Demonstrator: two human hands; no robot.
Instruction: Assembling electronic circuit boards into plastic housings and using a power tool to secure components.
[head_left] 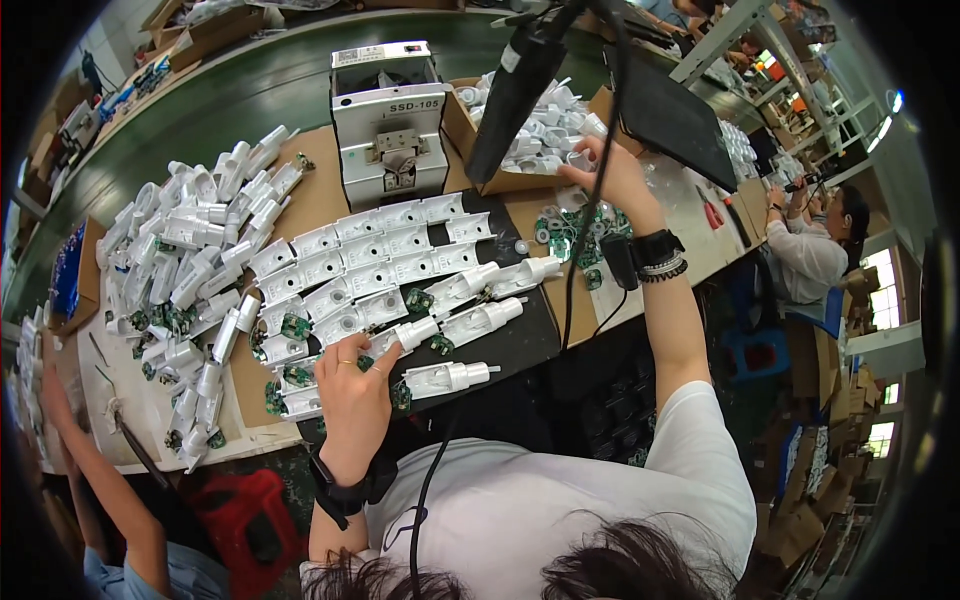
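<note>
Rows of white plastic half-shell housings (370,247) lie on a black mat in front of me, several fitted with white ring-shaped ends and small green circuit boards (296,327). My left hand (355,393) rests at the near rows, its fingers bent onto a white plastic housing (408,333). Nearby lies another housing with a rounded end (450,377). At the far right, my right hand (618,182) is over the edge of a cardboard box (510,181) full of white plastic parts. Its thumb and forefinger close on a small white plastic part, partly hidden.
A white and black benchtop machine (392,125) stands behind the rows. To the left is a big heap of white housings (205,225). Loose circuit boards (570,228) lie below the box. A black arm-like fixture (520,95) hangs overhead, with cables. Co-workers sit on both sides.
</note>
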